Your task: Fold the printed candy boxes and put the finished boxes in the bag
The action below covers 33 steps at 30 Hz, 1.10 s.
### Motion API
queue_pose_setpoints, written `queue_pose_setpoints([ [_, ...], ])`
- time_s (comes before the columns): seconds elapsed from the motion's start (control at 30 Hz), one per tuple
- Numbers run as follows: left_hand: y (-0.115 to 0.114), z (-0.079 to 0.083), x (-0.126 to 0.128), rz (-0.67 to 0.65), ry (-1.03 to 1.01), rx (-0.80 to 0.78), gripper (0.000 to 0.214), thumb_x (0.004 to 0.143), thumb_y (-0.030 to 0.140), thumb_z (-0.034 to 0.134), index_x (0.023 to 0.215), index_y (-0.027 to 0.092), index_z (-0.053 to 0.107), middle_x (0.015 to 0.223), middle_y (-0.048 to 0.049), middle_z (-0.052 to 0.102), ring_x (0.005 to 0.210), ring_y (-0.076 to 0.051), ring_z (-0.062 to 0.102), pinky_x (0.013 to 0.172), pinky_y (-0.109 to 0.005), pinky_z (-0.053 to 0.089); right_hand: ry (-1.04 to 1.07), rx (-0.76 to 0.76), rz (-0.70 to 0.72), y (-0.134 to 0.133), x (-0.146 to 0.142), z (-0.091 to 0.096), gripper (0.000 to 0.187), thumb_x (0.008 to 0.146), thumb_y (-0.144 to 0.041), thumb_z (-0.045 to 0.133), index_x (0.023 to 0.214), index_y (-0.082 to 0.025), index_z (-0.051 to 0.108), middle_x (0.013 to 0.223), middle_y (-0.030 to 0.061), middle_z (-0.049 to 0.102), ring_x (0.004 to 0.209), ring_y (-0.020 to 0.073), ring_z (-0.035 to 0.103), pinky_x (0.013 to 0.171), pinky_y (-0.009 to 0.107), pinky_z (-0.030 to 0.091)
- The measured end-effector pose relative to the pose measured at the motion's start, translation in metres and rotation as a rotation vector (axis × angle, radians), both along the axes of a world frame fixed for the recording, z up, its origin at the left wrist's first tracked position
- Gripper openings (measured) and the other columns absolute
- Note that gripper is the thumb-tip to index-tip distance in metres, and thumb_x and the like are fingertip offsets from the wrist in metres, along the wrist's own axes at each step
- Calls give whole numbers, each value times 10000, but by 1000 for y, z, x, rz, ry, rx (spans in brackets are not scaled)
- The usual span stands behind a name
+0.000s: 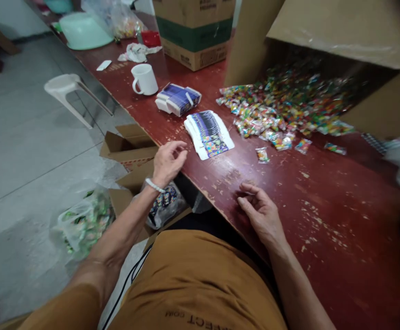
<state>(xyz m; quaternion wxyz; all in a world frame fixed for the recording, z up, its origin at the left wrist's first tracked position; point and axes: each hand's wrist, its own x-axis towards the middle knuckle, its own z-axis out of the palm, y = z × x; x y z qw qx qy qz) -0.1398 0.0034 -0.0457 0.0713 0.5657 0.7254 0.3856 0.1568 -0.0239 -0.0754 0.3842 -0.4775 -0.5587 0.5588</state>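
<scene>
My left hand (pixel 168 161), with a pale bead bracelet on its wrist, hovers by the table's front edge with loosely bent fingers apart and nothing in them. Just beyond it lies a fanned stack of flat printed cartons (pixel 209 133), blue and white with colourful pictures. Behind that stack sits a pile of blue folded boxes (pixel 178 98). Over the table edge, my right hand (pixel 260 211) is half curled, thumb apart from the fingers, holding nothing. A single wrapped candy (pixel 262 155) rests on the table ahead of it, near a heap of wrapped candies (pixel 282 107).
The candies spill from a large cardboard box (pixel 344 32) tipped on its side. A white mug (pixel 145 79) and a taped carton (pixel 194 34) stand farther back on the red table (pixel 323 197). Left are a white stool (pixel 65 87), open boxes (pixel 127 144) and a plastic bag (pixel 86 220).
</scene>
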Motion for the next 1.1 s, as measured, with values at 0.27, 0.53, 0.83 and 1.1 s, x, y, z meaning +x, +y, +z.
queue_pose_setpoints([
  [0.27,67,12,58,-115,607,-294,550,880,590,563,1278,214,616,1249,-176,576,1107,-375,500,824,-443,399,-158,199,-4,3,-3,-1,249,885,-305,611,1106,-203,664,955,58,701,792,167,626,760,322,511],
  [0.53,71,13,54,-93,216,-167,340,779,404,713,1049,218,624,1062,-109,652,1047,-330,552,832,-389,393,-35,106,-14,7,-4,7,238,852,-325,662,1059,-210,681,892,37,694,742,158,607,704,304,510],
  [0.83,-32,31,84,-610,-1061,-539,405,635,416,845,882,181,627,810,-17,672,721,-159,615,666,-259,458,324,-22,-109,4,-26,37,358,834,-374,696,1147,-226,608,1030,49,704,867,172,640,771,292,532],
  [1.1,-61,26,95,-993,-1455,-849,526,578,557,845,879,134,761,853,-146,755,752,-286,718,762,-372,528,302,-68,182,-13,-21,61,423,897,-361,636,1308,-295,563,934,13,660,765,157,643,694,285,552],
])
